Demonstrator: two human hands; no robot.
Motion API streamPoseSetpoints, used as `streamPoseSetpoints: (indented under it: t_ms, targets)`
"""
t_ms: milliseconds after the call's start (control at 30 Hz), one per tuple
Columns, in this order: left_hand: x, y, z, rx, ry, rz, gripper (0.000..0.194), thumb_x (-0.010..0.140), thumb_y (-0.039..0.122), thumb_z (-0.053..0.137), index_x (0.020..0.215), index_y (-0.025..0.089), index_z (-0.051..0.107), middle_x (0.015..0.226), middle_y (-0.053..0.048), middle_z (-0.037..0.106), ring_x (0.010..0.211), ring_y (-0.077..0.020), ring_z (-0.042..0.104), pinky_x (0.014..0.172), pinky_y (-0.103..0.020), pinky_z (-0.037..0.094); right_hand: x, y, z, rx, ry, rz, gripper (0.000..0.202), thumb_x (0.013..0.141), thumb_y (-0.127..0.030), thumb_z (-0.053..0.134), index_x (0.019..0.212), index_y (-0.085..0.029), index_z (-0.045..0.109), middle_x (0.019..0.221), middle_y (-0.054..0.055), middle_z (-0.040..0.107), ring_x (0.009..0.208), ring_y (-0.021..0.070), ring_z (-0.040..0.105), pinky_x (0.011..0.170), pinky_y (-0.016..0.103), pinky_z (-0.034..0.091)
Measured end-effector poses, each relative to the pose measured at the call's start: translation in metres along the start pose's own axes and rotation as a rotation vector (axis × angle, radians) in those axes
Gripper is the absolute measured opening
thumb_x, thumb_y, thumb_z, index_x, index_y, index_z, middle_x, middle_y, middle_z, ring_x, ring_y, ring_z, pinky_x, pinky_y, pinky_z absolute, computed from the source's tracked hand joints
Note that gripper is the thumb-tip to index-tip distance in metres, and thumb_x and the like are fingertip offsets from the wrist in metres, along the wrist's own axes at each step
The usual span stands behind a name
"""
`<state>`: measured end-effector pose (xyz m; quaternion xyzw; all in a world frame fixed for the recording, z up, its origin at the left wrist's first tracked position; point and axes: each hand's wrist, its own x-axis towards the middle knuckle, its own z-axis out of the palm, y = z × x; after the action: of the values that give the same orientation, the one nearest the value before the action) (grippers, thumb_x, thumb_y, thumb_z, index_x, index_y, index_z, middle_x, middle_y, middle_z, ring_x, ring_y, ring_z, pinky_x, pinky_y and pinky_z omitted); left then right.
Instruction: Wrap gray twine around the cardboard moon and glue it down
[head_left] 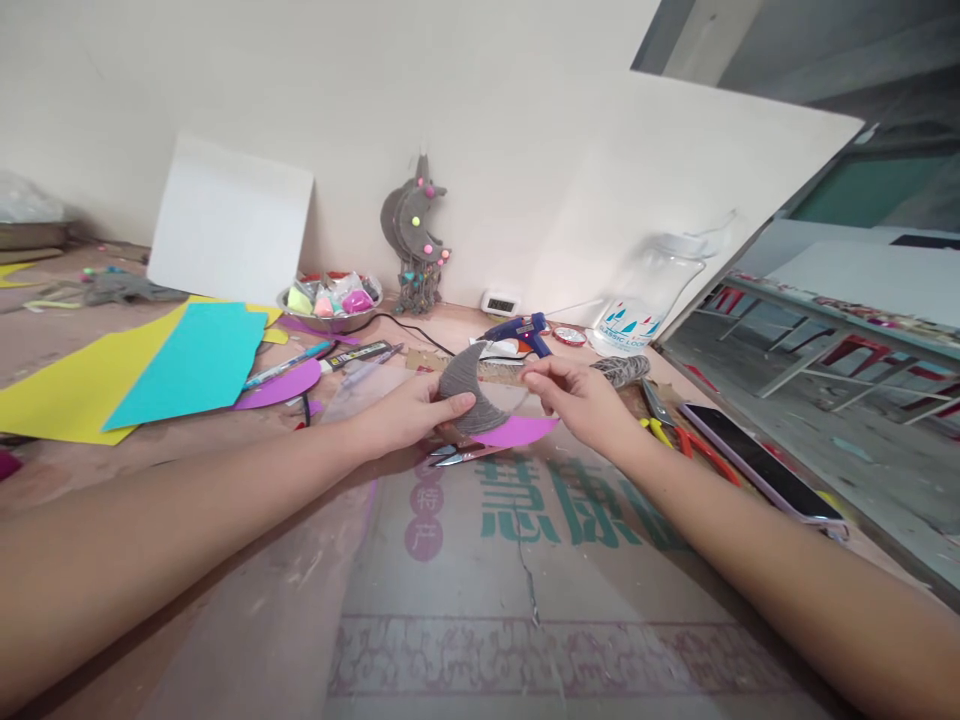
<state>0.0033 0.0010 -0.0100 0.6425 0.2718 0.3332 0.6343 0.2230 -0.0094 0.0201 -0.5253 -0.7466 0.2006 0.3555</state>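
Observation:
My left hand grips a crescent shape wound in grey yarn, thumb on its front face. To the right, my right hand is closed in a pinch with thumb and fingertips together. A thin, faint strand of grey yarn seems to run from the crescent to those fingertips. Just below the crescent lie a purple foam piece and small scissors, partly covered. A loose end of yarn rests on the printed plastic sheet.
A blue glue gun, grey yarn skein, pliers and phone lie beyond or right. A glass jar and decorated moon stand at the back. Left are yellow and turquoise sheets and a bowl.

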Motion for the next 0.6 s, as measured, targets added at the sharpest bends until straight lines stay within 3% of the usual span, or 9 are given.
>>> streamPoseSetpoints:
  t_ms: [100, 200, 300, 467, 600]
  targets:
    - [0.001, -0.001, -0.003, 0.029, 0.132, -0.010, 0.028, 0.073, 0.044, 0.059, 0.075, 0.016, 0.055, 0.057, 0.003, 0.047, 0.049, -0.0083, 0.038, 0.046, -0.021, 0.027, 0.001, 0.007, -0.003, 0.153, 0.098, 0.009, 0.035, 0.083, -0.047, 0.044, 0.107, -0.020, 0.048, 0.088, 0.003, 0.054, 0.060, 0.0106, 0.048, 0.055, 0.025, 0.043]
    - [0.002, -0.001, -0.007, 0.109, 0.223, 0.017, 0.031, 0.073, 0.046, 0.058, 0.070, 0.016, 0.051, 0.057, 0.003, 0.046, 0.051, -0.0089, 0.040, 0.047, -0.021, 0.028, 0.000, 0.010, -0.006, 0.236, 0.211, 0.027, 0.031, 0.084, -0.048, 0.043, 0.099, -0.021, 0.045, 0.079, 0.001, 0.051, 0.055, 0.0095, 0.046, 0.051, 0.024, 0.041]
    - [0.004, -0.002, -0.009, 0.146, 0.240, 0.039, 0.031, 0.074, 0.046, 0.057, 0.074, 0.016, 0.052, 0.060, 0.002, 0.048, 0.055, -0.0093, 0.042, 0.050, -0.021, 0.030, -0.005, 0.006, -0.004, 0.181, 0.191, 0.010, 0.028, 0.086, -0.047, 0.041, 0.086, -0.020, 0.049, 0.065, -0.002, 0.046, 0.050, 0.0089, 0.042, 0.051, 0.023, 0.038]
    - [0.005, -0.002, -0.007, 0.077, 0.259, 0.096, 0.032, 0.073, 0.045, 0.058, 0.087, 0.017, 0.055, 0.069, 0.002, 0.052, 0.059, -0.0090, 0.044, 0.054, -0.021, 0.034, -0.016, -0.009, 0.004, -0.034, 0.092, 0.005, 0.026, 0.082, -0.042, 0.049, 0.070, -0.018, 0.051, 0.058, -0.002, 0.046, 0.051, 0.0097, 0.040, 0.051, 0.023, 0.034]
    - [0.004, 0.000, -0.004, 0.048, 0.321, 0.095, 0.037, 0.071, 0.048, 0.059, 0.090, 0.017, 0.057, 0.073, 0.001, 0.055, 0.065, -0.0103, 0.049, 0.056, -0.020, 0.036, -0.021, -0.018, 0.009, -0.217, 0.084, -0.160, 0.023, 0.083, -0.038, 0.050, 0.071, -0.019, 0.056, 0.065, 0.002, 0.057, 0.061, 0.0135, 0.050, 0.058, 0.026, 0.038]
